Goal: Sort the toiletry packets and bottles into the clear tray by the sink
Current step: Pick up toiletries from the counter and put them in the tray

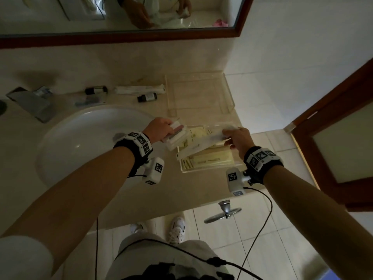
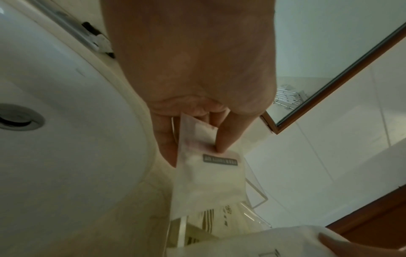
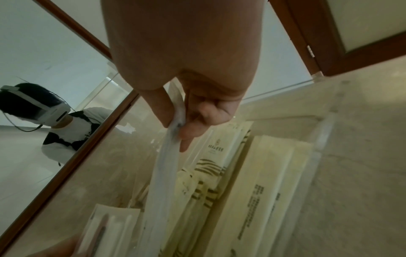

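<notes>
Over the near clear tray (image 1: 236, 163), which holds several cream packets (image 1: 210, 159), my left hand (image 1: 171, 128) pinches a small white packet with a grey label (image 1: 176, 136) at the tray's left end. The left wrist view shows that small white packet (image 2: 208, 177) between thumb and fingers of the left hand (image 2: 195, 156). My right hand (image 1: 227, 136) pinches one end of a long white packet (image 1: 203, 141) lying slantwise above the tray. In the right wrist view the long white packet (image 3: 165, 167) hangs from the right hand (image 3: 175, 130) above the cream packets (image 3: 270, 173).
A second clear tray (image 1: 230, 98) stands farther back by the wall. Left of it lie two small dark bottles (image 1: 147, 97) (image 1: 95, 90), a long white packet (image 1: 139, 89) and another packet (image 1: 88, 102). The sink (image 1: 66, 142) and faucet (image 1: 30, 104) are on the left, a door (image 1: 333, 142) on the right.
</notes>
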### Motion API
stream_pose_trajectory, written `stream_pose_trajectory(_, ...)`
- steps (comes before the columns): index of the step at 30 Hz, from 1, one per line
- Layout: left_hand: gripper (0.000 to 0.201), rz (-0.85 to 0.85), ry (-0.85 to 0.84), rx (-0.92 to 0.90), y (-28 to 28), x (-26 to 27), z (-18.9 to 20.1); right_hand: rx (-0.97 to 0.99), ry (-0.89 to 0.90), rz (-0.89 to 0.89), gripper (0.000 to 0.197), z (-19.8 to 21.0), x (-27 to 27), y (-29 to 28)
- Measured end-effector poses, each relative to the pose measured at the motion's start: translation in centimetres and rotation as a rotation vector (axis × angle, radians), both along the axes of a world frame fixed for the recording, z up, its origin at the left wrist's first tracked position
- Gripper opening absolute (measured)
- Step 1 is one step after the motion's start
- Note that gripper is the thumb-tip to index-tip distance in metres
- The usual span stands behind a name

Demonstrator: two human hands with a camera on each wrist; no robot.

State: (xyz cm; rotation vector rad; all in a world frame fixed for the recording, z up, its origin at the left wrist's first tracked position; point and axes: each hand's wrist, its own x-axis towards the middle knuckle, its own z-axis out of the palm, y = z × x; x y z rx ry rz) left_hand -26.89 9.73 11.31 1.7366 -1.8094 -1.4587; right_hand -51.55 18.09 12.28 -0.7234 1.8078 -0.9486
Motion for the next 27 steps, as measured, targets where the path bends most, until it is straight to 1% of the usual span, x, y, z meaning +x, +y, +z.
stream_pose_trajectory(4,0.028,0.004,0.005,0.014,-0.4,-0.7,-0.6,0.014,-0.04,-0.073,0.005,-0.6,-0.8,0.1)
stream_pose_trajectory(5,0.024,0.0,0.003,0.009,-0.5,-0.8,-0.7,0.013,-0.045,-0.092,0.005,-0.9,-1.0,0.0)
stream_pose_trajectory(7,0.008,-0.019,0.002,0.003,-0.9,-1.0,-0.8,0.014,-0.038,-0.118,0.007,-1.2,-1.2,0.0)
stream_pose_trajectory(9,0.016,-0.028,-0.001,0.007,-1.3,-1.2,-1.0,0.023,-0.02,-0.135,0.006,-1.6,-1.2,0.0)
stream_pose_trajectory(10,0.017,-0.03,0.0,0.013,-1.5,-1.3,-0.9,0.031,-0.014,-0.139,0.006,-1.7,-1.2,0.0)
stream_pose_trajectory(13,0.009,-0.028,-0.001,0.015,-2.0,-1.6,-1.0,0.068,-0.029,-0.133,0.006,-1.8,-0.9,0.1)
stream_pose_trajectory(16,0.006,-0.032,0.003,0.014,-2.3,-1.9,-0.7,0.137,-0.015,-0.1,0.009,-1.8,-0.9,0.1)
stream_pose_trajectory(17,0.006,-0.035,0.003,0.009,-2.4,-2.0,-0.7,0.161,0.005,-0.078,0.011,-1.8,-1.0,0.2)
stream_pose_trajectory(19,0.012,-0.04,0.003,0.005,-2.5,-2.3,-0.6,0.187,0.071,-0.031,0.012,-1.7,-1.2,0.3)
stream_pose_trajectory(21,0.015,-0.051,0.006,0.004,-2.7,-2.5,-0.7,0.22,0.18,0.025,0.015,-1.6,-1.4,0.4)
stream_pose_trajectory(23,0.009,-0.061,0.021,0.004,-2.8,-2.6,-0.8,0.275,0.32,0.082,0.024,-1.4,-1.3,0.4)
stream_pose_trajectory(25,0.01,-0.063,0.033,0.004,-2.8,-2.8,-0.8,0.347,0.443,0.154,0.037,-1.2,-1.4,0.6)
stream_pose_trajectory(27,0.013,-0.073,0.031,-0.004,-3.0,-3.1,-1.0,0.416,0.498,0.234,0.042,-1.1,-1.4,0.8)
